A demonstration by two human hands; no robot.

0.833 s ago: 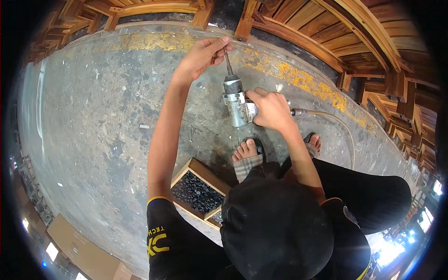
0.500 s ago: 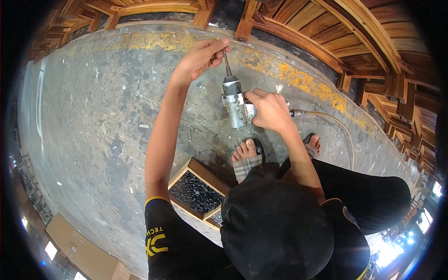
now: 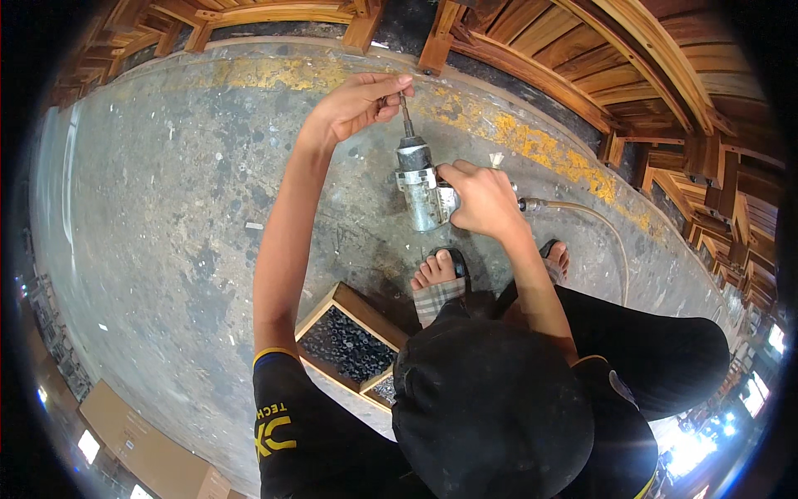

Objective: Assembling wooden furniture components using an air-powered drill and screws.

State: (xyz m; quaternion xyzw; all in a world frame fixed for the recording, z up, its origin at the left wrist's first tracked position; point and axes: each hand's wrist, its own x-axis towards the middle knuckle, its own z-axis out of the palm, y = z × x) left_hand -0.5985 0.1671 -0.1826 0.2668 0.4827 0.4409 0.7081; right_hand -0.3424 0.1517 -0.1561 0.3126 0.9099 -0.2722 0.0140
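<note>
Two hands (image 3: 356, 106), one power tool (image 3: 422, 198), one box (image 3: 370, 314), seemingly one bit (image 3: 408, 125).

Yellow lettering (image 3: 275, 437), large and small, upside down in view, on the person's black left sleeve (image 3: 320, 428)

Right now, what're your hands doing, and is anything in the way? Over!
Left hand: fingers pinched at the bit's tip. Right hand: gripping silver air tool. Hose leading right; wooden box near left foot, away from bit.

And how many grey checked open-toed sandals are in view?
2: a left sandal beside the open wooden box, and a right sandal partly hidden by the black trouser leg.
</note>
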